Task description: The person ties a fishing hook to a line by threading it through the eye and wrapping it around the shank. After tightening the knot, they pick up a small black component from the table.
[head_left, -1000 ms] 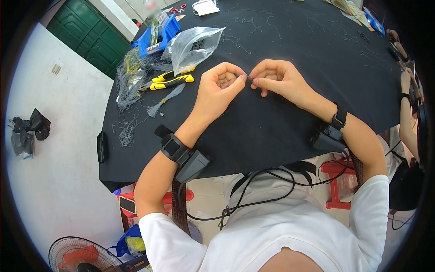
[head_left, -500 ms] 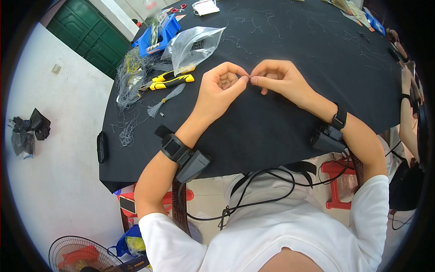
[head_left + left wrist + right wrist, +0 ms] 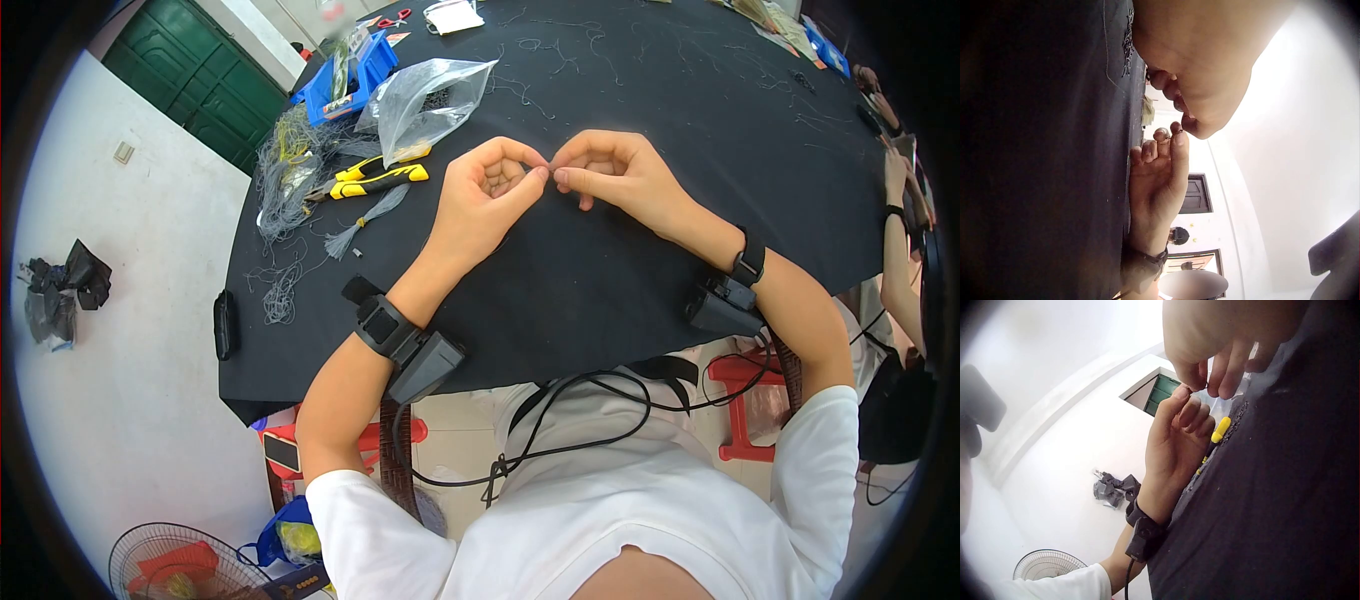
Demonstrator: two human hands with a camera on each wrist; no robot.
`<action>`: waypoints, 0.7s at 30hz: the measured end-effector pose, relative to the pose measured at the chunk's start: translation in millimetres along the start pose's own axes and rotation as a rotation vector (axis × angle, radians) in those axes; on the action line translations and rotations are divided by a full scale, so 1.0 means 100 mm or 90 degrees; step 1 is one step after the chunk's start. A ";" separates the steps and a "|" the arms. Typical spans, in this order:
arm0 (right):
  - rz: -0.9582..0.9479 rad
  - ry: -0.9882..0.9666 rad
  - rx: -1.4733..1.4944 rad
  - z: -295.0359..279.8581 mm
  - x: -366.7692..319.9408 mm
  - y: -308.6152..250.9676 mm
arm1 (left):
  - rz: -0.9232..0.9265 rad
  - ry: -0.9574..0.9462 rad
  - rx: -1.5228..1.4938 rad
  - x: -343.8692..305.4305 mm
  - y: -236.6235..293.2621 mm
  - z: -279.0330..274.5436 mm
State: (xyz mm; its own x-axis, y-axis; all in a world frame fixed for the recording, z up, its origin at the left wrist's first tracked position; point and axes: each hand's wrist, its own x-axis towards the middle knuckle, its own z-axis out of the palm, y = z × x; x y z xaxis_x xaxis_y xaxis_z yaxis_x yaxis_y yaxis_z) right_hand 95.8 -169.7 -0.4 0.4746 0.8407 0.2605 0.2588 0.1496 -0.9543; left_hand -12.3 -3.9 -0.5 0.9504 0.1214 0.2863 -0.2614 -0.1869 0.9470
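Note:
In the head view my left hand [image 3: 475, 205] and right hand [image 3: 632, 188] meet fingertip to fingertip above the black-covered table [image 3: 570, 290]. Each one pinches with thumb and index finger, the other fingers curled in. Between the tips a tiny dark piece [image 3: 1206, 386] shows in the right wrist view; its kind I cannot tell. The fingers hide most of it. Left of the left hand lie yellow-and-black pliers [image 3: 375, 181] and a tied bundle of grey line [image 3: 368, 222].
A clear plastic bag [image 3: 428, 105] with small dark pieces stands beyond the left hand, near a blue bin [image 3: 372, 65]. Tangled grey line [image 3: 285, 185] covers the table's left side. Red scissors [image 3: 395, 18] lie at the back. Another person's arm [image 3: 893, 230] shows at the right.
The two hands' fingertips came together from slightly apart between the oldest frame and the middle one. Since then they have barely moved.

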 end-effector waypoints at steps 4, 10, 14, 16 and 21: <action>0.002 -0.017 0.034 0.00 0.00 0.00 | 0.000 0.010 0.015 0.00 0.00 0.00; 0.017 -0.024 0.037 0.00 -0.01 -0.04 | 0.040 0.035 -0.006 0.02 -0.03 0.05; 0.001 -0.013 0.001 -0.01 -0.02 -0.02 | 0.051 0.021 0.013 0.02 -0.04 0.05; 0.001 -0.007 0.002 -0.01 -0.02 -0.01 | 0.056 0.018 0.020 0.02 -0.04 0.05; 0.008 0.004 -0.010 -0.01 -0.02 0.00 | 0.047 0.023 0.002 0.02 -0.02 0.06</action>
State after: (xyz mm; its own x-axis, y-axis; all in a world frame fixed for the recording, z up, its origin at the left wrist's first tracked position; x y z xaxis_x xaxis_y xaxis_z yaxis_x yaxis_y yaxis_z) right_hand 95.6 -171.5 -0.3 0.4838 0.8389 0.2492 0.2658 0.1304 -0.9552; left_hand -9.3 -9.4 -2.6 0.9220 0.1427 0.3600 -0.3295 -0.1994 0.9229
